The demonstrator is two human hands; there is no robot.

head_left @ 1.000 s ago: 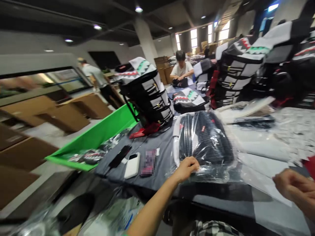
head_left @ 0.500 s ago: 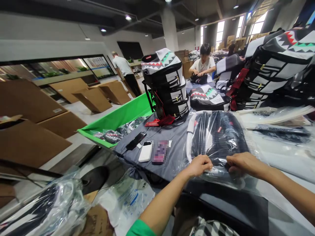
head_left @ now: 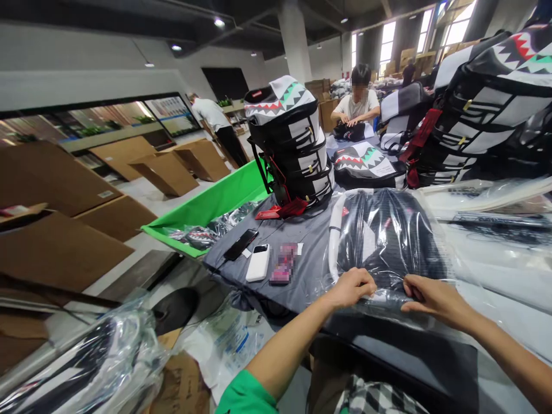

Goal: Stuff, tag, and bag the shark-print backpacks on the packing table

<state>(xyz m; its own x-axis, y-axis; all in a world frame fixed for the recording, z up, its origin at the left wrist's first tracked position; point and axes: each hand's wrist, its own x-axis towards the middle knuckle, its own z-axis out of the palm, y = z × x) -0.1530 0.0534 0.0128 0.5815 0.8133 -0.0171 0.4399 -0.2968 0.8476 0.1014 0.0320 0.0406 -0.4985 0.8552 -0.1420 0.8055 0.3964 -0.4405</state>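
Note:
A dark backpack in a clear plastic bag [head_left: 388, 241] lies flat on the grey table [head_left: 302, 253] in front of me. My left hand [head_left: 351, 287] is closed on the near edge of that plastic bag. My right hand [head_left: 431, 294] presses, fingers curled, on the same near edge a little to the right. Both hands sit side by side at the bag's open end.
A stack of shark-mouth backpacks [head_left: 288, 149] stands behind; more backpacks [head_left: 478, 109] pile at the right. A black phone [head_left: 240, 244], a white power bank [head_left: 257, 263] and another phone [head_left: 283, 270] lie left. A green bin [head_left: 207, 210] and cardboard boxes [head_left: 56, 247] stand left. A seated person [head_left: 357, 103] works beyond.
My right hand came in from the far right and now rests on the bag's near edge next to my left hand. The view swung left and steadied.

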